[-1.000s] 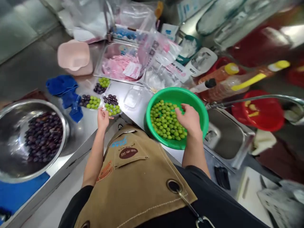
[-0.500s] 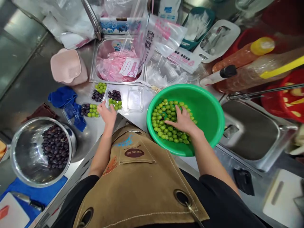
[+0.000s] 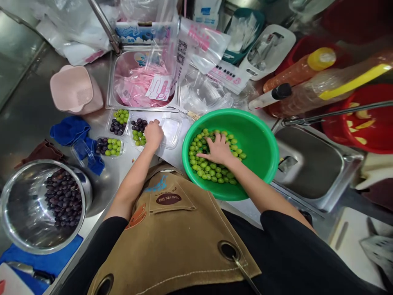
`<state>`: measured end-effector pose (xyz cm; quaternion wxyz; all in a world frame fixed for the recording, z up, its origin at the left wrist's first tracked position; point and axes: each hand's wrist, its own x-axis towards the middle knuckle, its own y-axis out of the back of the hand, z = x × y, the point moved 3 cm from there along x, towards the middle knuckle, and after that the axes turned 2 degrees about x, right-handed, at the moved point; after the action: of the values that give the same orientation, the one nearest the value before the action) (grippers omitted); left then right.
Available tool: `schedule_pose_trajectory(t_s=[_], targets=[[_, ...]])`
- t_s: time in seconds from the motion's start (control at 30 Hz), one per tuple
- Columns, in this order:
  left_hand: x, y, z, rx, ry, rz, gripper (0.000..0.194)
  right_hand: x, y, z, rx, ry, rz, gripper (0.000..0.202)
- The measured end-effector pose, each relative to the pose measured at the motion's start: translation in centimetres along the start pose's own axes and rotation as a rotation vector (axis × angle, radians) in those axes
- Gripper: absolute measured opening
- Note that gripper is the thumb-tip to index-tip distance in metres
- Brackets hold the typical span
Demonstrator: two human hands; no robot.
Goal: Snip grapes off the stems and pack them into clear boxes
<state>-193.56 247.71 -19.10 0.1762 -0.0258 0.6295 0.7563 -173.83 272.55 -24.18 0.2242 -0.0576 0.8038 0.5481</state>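
My left hand (image 3: 154,134) is closed, knuckles up, over the seam between a clear plastic box of dark and green grapes (image 3: 139,132) and an empty clear plastic tray or lid (image 3: 171,132). Its fingertips are hidden, so what they pinch cannot be seen. Inside a large green basin (image 3: 260,143), my right hand (image 3: 218,148) rests palm down with fingers spread on the loose green grapes (image 3: 211,168). Two more clear boxes of mixed grapes, an upper one (image 3: 119,121) and a lower one (image 3: 109,146), stand left of my left hand.
A steel bowl (image 3: 18,205) of dark grapes (image 3: 64,198) stands at left, near a knife (image 3: 30,272). Behind are a pink basket (image 3: 72,88) and a steel pan (image 3: 111,96) of pink packets. A sink (image 3: 313,164) and bottles (image 3: 294,73) lie to the right.
My left hand has moved right, from the filled box's left side to its right edge, and its fingers have closed. My right hand stays spread on the green grapes. The view has shifted slightly.
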Motion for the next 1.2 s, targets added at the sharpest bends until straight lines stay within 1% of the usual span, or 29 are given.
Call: schedule_pose_trajectory(t_s=[0.1,0.17,0.27,0.33,0.43,0.5,0.63,0.7,0.77,0.83,0.9,0.93,1.0,1.07,1.1,1.13,1.17,1.2], targets=[[0.0,0.3,0.1,-0.027,-0.013,0.02,0.028,0.5,0.1,0.1,0.049,0.081,0.026,0.102],[0.0,0.4,0.1,-0.07,-0.027,0.023,0.025,0.8,0.0,0.2,0.083,0.141,0.038,0.095],[0.0,0.6,-0.5,-0.139,-0.027,0.025,0.024,1.1,-0.2,0.3,0.126,0.188,0.042,0.081],[-0.1,0.8,-1.0,-0.172,-0.023,0.047,0.023,1.2,-0.4,0.5,0.163,0.213,0.031,0.075],[-0.3,1.1,-1.9,-0.217,-0.007,0.106,0.016,1.6,-0.6,0.9,0.239,0.214,0.009,0.07],[-0.6,1.4,-2.4,-0.262,0.007,0.149,0.012,1.9,-0.8,1.1,0.305,0.205,-0.006,0.063],[-1.5,1.6,-2.8,-0.368,0.01,0.204,0.012,2.1,-1.0,0.7,0.5,0.246,-0.004,0.041],[-1.9,1.5,-2.9,-0.449,0.019,0.225,0.013,2.1,-0.8,0.8,0.586,0.221,0.012,0.036],[-2.2,1.3,-3.0,-0.61,0.052,0.238,0.017,1.9,-0.2,1.4,0.631,0.16,0.032,0.034],[-2.4,1.1,-3.0,-0.857,0.114,0.218,0.023,1.3,1.3,2.2,0.647,0.099,0.086,0.035],[-2.6,0.9,-2.9,-1.105,0.192,0.19,0.023,0.0,3.8,2.5,0.666,0.063,0.178,0.038],[-2.8,1.0,-2.7,-1.202,0.221,0.18,0.022,-1.0,5.4,2.3,0.677,0.056,0.24,0.04],[-3.5,1.4,-2.1,-1.328,0.239,0.171,0.022,-3.3,9.1,0.5,0.677,0.074,0.399,0.042],[-4.5,2.0,-1.2,-1.386,0.209,0.154,0.028,-5.6,12.4,-2.9,0.623,0.149,0.576,0.041],[-5.1,2.3,-0.6,-1.402,0.184,0.133,0.031,-6.4,13.6,-5.2,0.583,0.215,0.628,0.041],[-5.7,2.7,0.0,-1.412,0.161,0.105,0.032,-6.9,14.3,-7.5,0.541,0.291,0.641,0.041],[-6.4,3.0,0.5,-1.421,0.14,0.07,0.032,-7.0,14.6,-9.9,0.499,0.367,0.623,0.041],[-7.0,3.2,1.0,-1.43,0.123,0.031,0.032,-6.7,14.4,-12.0,0.456,0.438,0.583,0.04]])
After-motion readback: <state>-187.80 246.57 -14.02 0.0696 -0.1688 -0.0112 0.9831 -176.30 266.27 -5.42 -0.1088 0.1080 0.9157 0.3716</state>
